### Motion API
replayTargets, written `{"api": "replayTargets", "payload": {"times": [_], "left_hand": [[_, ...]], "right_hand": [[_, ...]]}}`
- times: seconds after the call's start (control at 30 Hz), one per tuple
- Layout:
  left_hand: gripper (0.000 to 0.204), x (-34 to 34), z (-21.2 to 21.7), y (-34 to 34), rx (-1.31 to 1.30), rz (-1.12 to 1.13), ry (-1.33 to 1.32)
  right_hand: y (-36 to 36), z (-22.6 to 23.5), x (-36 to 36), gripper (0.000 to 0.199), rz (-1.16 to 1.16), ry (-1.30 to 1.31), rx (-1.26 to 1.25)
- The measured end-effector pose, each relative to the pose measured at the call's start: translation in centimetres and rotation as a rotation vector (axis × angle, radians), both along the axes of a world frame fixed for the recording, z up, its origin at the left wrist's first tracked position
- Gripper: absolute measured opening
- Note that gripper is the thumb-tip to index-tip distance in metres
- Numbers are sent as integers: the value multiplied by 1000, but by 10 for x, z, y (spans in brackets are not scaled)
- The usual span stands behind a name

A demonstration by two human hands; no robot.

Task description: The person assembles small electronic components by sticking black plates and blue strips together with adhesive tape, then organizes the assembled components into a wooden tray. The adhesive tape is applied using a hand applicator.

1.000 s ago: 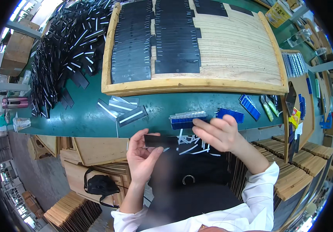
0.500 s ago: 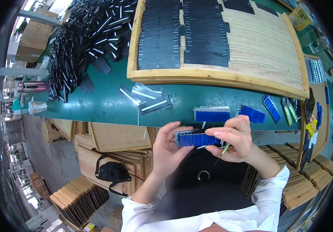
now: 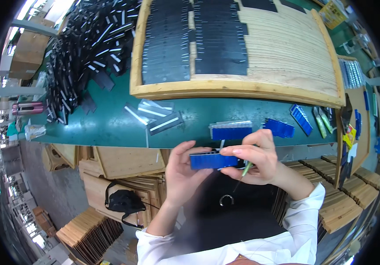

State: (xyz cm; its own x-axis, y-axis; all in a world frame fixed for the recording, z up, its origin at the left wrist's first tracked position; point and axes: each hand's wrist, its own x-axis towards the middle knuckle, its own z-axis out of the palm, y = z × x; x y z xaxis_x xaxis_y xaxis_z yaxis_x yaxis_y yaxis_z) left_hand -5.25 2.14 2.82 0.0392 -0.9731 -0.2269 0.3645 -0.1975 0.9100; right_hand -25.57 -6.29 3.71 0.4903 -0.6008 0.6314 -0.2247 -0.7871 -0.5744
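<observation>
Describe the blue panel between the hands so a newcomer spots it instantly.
From the wooden-framed board on the green workbench, look past the bench's front edge. The left hand and right hand grip a blue panel by its ends. Unlike the blue pieces lying on the bench, it is held.

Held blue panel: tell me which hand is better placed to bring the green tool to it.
Right, most likely: the right hand holds the green tool near the right end of the blue panel, while the left hand grips its left end.
</observation>
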Motion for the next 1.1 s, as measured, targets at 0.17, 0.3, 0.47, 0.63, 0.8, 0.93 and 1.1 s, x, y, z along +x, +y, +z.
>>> {"api": "replayTargets", "payload": {"times": [0.17,0.3,0.47,0.63,0.8,0.93,1.1], "left_hand": [[72,5,-2,1,17,10,98],[72,6,-5,0,1,12,86],[72,4,-5,0,-15,8,89],[71,4,-5,0,-2,16,87],[71,4,-5,0,-10,17,90],[72,4,-5,0,-7,23,101],[72,5,-5,1,-15,19,99]], "right_hand": [[-2,-3,4,66,43,5,-20],[-1,0,4,66,35,2,-14],[-1,0,4,66,29,-5,-17],[-1,1,4,66,27,1,-14],[-1,0,3,66,31,0,-17],[-2,0,3,66,31,-7,-17],[0,-1,3,67,27,3,-13]]}}
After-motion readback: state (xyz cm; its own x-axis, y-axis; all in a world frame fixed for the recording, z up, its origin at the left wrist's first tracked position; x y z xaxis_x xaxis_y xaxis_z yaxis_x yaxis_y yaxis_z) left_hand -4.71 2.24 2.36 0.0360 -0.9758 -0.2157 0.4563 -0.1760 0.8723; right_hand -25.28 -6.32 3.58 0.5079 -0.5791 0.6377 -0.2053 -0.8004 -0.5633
